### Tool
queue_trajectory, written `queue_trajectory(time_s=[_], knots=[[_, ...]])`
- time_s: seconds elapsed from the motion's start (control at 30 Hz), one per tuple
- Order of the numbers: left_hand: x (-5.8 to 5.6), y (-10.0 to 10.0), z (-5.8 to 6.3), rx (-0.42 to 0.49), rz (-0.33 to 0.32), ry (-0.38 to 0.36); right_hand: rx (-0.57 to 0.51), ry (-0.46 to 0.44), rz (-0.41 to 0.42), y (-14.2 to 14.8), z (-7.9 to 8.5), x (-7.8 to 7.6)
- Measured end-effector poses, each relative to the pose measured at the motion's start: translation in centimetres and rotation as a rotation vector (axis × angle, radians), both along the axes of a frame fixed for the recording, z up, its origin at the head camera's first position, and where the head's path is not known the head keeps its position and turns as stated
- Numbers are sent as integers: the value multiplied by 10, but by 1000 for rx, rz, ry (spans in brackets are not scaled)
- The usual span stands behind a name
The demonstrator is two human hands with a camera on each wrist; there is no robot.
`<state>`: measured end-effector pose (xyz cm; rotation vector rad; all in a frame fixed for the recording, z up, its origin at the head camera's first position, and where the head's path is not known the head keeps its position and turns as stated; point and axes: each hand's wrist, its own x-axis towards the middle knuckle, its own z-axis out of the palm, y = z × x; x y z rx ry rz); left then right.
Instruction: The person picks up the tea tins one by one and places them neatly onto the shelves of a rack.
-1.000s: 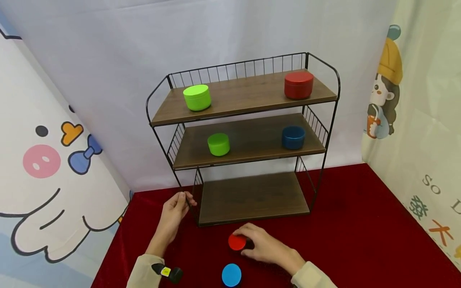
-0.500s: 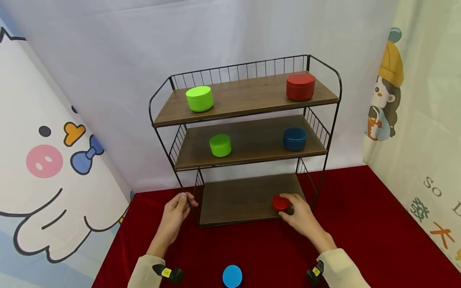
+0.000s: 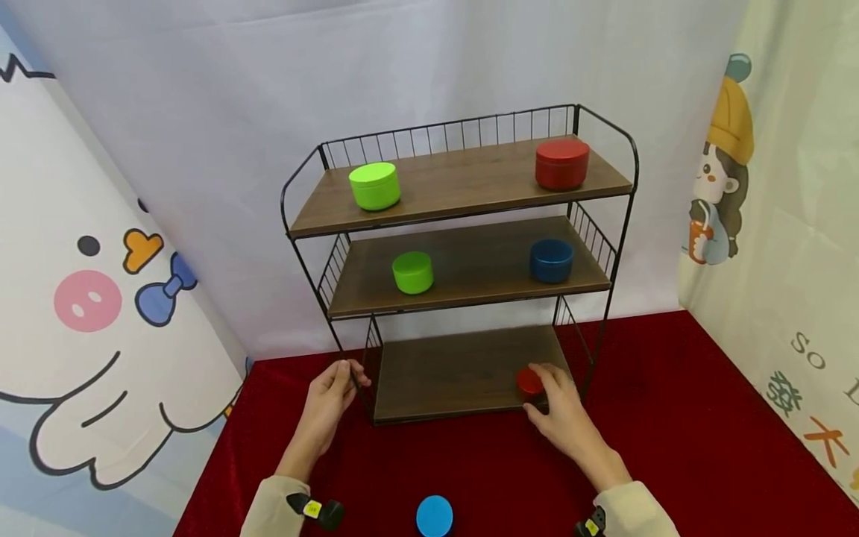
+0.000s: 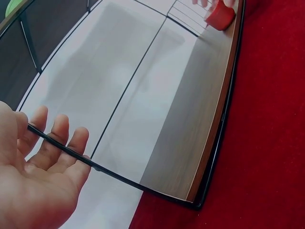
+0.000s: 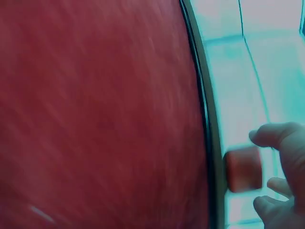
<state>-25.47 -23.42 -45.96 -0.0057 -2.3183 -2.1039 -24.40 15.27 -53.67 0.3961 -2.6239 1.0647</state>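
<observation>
My left hand (image 3: pixel 326 403) pinches the black front post of the three-tier shelf rack (image 3: pixel 456 373), between thumb and fingers. In the left wrist view, the post (image 4: pixel 116 177) runs across the fingers. A small red round tin (image 3: pixel 529 382) stands on the bottom board, near its front right. Beside it is my right hand (image 3: pixel 567 418), thumb and fingers spread. The right wrist view shows a gap between those fingers and the red tin (image 5: pixel 244 169). On the cloth in front of the rack sits a blue-lidded round tin (image 3: pixel 435 515).
The top board bears a light green tin (image 3: pixel 374 186) at left and a larger red tin (image 3: pixel 562 165) at right. A green tin (image 3: pixel 412 273) and a dark blue tin (image 3: pixel 552 261) stand on the middle board. Dark red cloth (image 3: pixel 671 418) covers the table.
The small red tin went from the cloth to the bottom board's right side with my right hand, which has since drawn slightly off it. My left hand stays on the post.
</observation>
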Motion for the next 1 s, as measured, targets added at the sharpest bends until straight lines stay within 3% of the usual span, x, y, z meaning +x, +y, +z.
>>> queue_trajectory(time_s=[0.1, 0.17, 0.3, 0.4, 0.53, 0.73, 0.87, 1.0], knots=[[2, -2, 0, -2, 1, 0, 17, 37, 84, -20, 5, 25], [3, -3, 0, -4, 2, 4, 21, 5, 178, -34, 8, 44], [4, -5, 0, -7, 8, 5, -4, -201, 432, -57, 8, 79], [4, -4, 0, -19, 14, 11, -39, -328, 616, -69, 2, 93], [1, 1, -1, -34, 5, 43, -40, -311, 774, -82, -10, 95], [-3, 7, -3, -80, 23, 102, 5, -245, 864, -96, -12, 90], [-4, 6, -3, -103, 36, 141, 59, -232, 855, -106, -4, 78], [-2, 4, -3, -114, 45, 143, 74, -233, 736, -118, 2, 52]])
